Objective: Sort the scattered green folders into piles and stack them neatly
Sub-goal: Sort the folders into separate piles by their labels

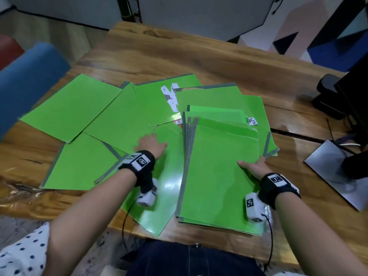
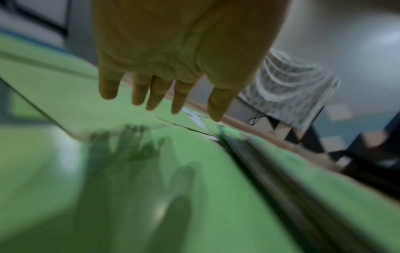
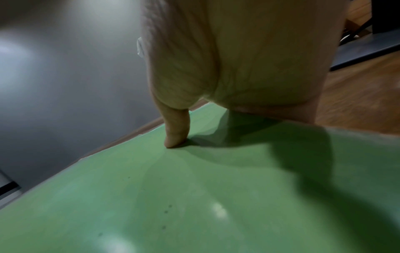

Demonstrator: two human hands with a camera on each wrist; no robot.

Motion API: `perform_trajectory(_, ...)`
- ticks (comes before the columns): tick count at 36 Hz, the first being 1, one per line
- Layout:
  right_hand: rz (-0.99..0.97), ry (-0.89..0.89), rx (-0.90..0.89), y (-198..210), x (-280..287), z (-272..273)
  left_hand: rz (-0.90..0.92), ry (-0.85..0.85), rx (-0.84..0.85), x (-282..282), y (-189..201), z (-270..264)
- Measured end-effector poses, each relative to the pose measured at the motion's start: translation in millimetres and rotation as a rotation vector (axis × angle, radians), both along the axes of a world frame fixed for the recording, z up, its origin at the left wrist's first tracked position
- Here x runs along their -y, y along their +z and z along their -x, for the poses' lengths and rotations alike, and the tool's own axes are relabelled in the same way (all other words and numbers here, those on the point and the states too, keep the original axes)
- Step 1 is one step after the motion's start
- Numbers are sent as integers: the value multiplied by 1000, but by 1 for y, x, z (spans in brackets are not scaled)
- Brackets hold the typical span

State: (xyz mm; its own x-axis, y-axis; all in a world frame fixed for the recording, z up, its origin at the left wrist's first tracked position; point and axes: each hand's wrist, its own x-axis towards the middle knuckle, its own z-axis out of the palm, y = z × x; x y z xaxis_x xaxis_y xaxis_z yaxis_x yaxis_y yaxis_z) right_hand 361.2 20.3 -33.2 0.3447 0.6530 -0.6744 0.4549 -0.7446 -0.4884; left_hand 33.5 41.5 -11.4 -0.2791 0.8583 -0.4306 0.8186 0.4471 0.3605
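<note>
Several green folders lie scattered over the wooden table (image 1: 179, 52). A fanned stack of folders (image 1: 219, 176) with grey spines lies at the front right. My right hand (image 1: 253, 166) grips the stack's right edge: the thumb (image 3: 175, 137) presses on the top folder (image 3: 194, 196) and the fingers are hidden below the edge. My left hand (image 1: 151, 144) hovers flat, fingers straight and spread, over a single glossy folder (image 1: 163, 186) left of the stack. In the blurred left wrist view this hand (image 2: 160, 82) casts a shadow on the folder (image 2: 108, 196).
Loose folders lie at the far left (image 1: 71, 106) and front left (image 1: 83, 164); one with a torn white label (image 1: 159, 100) lies behind. A blue chair (image 1: 29, 80) stands at the left. A grey plate (image 1: 334, 172) and a black stand (image 1: 328, 94) sit on the right.
</note>
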Motion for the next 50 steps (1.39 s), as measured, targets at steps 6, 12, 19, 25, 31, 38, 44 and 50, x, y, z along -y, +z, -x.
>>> perform_trajectory(6, 15, 9, 15, -1, 0, 0, 226, -35, -359, 4, -37, 52)
perform_trajectory(12, 29, 12, 26, 0, 2, 2, 131, -186, -398, 15, -43, 46)
perform_trajectory(19, 12, 27, 42, 1, 3, 3, 156, -338, -374, 5, -22, 53)
perform_trajectory(25, 10, 40, 61, 3, 1, 4, 79, -410, -394, 4, 18, 37)
perform_trajectory(31, 16, 33, 57, 3, 1, 5, 59, -716, -414, 28, 29, -15)
perform_trajectory(38, 23, 36, 72, 4, 2, 6, 124, -780, -274, 59, 12, -50)
perform_trajectory(44, 37, 51, 88, 7, 2, 9, 32, -336, -118, 4, -2, -6)
perform_trajectory(50, 79, 85, 110, 10, -1, 8, 3, 378, 416, -65, -14, 40)
